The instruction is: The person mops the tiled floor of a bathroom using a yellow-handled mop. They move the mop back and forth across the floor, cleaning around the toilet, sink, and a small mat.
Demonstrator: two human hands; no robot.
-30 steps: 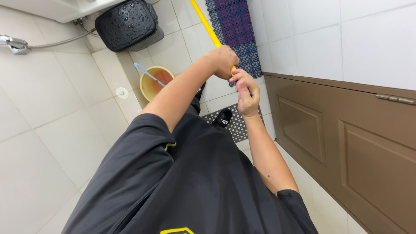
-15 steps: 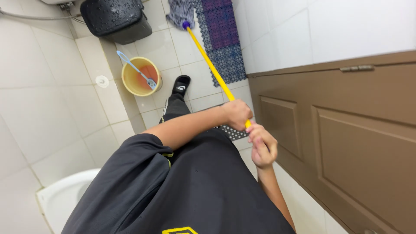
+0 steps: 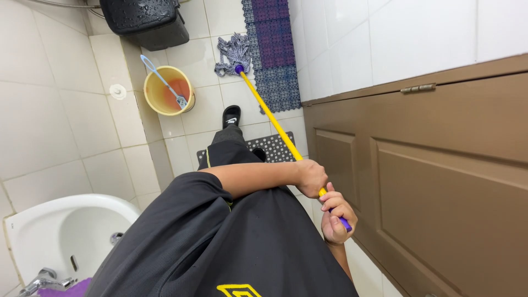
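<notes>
I look down my dark shirt at a tiled bathroom floor. My left hand (image 3: pixel 311 177) grips the yellow mop handle (image 3: pixel 269 118) partway along its length. Just below it, my right hand (image 3: pixel 335 215) is closed around the handle's purple end grip. The grey string mop head (image 3: pixel 233 53) rests on the white floor tiles, beside a purple grid mat (image 3: pixel 275 52). My foot in a black sandal (image 3: pixel 231 115) stands near a dark grid mat.
A yellow bucket (image 3: pixel 153 91) holding a light-blue brush stands to the left by the tiled wall. A wet black bin (image 3: pixel 146 19) sits at the top. A brown wooden door (image 3: pixel 440 181) fills the right side. A white basin (image 3: pixel 66 231) with a tap is at lower left.
The view has dropped and pulled back, so the mop head and basin now show. Both hands have slid lower and nearer to me along the handle, still gripping it.
</notes>
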